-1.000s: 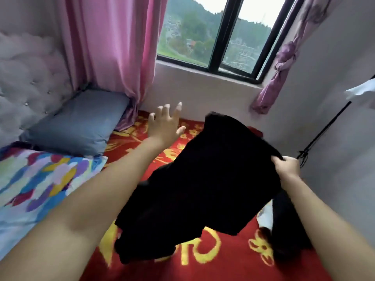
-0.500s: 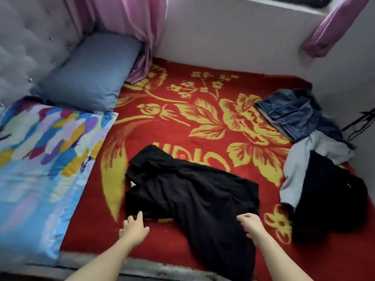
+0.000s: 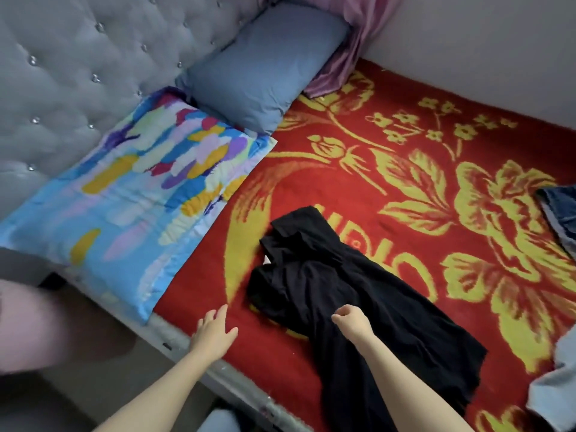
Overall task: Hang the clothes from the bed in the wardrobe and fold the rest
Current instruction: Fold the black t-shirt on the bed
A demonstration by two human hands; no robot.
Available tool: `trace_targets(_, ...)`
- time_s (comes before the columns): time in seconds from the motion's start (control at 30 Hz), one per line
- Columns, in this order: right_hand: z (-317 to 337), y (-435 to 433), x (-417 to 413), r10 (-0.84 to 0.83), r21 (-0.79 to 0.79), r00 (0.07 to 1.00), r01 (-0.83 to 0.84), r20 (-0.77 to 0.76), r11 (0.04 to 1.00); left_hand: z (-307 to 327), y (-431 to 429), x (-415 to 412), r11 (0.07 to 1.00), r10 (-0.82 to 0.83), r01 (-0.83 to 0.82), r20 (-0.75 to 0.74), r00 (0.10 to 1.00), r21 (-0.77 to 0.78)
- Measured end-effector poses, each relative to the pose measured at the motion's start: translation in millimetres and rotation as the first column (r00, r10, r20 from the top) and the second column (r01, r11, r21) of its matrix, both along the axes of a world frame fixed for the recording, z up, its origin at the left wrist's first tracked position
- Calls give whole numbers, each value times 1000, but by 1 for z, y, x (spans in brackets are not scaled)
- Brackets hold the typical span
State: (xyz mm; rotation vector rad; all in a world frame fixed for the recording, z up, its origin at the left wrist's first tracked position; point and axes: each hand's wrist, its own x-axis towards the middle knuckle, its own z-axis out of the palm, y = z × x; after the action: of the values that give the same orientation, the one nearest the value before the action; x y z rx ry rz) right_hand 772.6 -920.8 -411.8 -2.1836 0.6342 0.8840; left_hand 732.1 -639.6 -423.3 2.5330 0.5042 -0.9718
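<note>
Black garment (image 3: 343, 300): lying spread and creased on the red blanket (image 3: 311, 188), near the bed's front edge; we are judging it laid flat for folding. Right hand (image 3: 352, 322): we are curling its fingers down onto the cloth in a narrow grip, but we cannot tell whether it is pinching a fold. Left hand (image 3: 215, 330): grip wide, fingers spread just beside the cloth, holding nothing. Yellow characters on the blanket are half covered and we are not making them out. Denim garment (image 3: 558, 213) and pale grey garment (image 3: 554, 397): lying at the right edge.
</note>
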Motion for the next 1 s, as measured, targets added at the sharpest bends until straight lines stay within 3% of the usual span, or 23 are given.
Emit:
trace_targets(0.17,-17,56,37,274,-113,962,-271,11,956,-30,19,28,997,48,-47,18,999,-67)
trace_targets(0.37,-58,109,85,592,-280,805,-562,28,778,-87,6,61,987,83,-67,112,990,-145)
trace_targets(0.5,-86,120,117,854,-477,512,-730,95,490,-123,-5,83,981,71,-32,199,977,-192)
trace_targets(0.63,-107,124,162,973,-476,219,-850,72,226,-152,-22,85,964,51,14,235,971,-266)
trace_targets(0.8,-130,163,202,997,-452,-11,-891,-79,-46,-164,-39,56,961,152,-113,144,978,-254)
trace_targets(0.87,-137,167,203,986,-473,-39,-874,-160,-111,-163,-37,47,976,106,-81,119,987,-201)
trace_targets(1.0,-130,144,192,987,-581,0,-808,-164,-96,-156,-27,44,992,-65,81,165,984,-93)
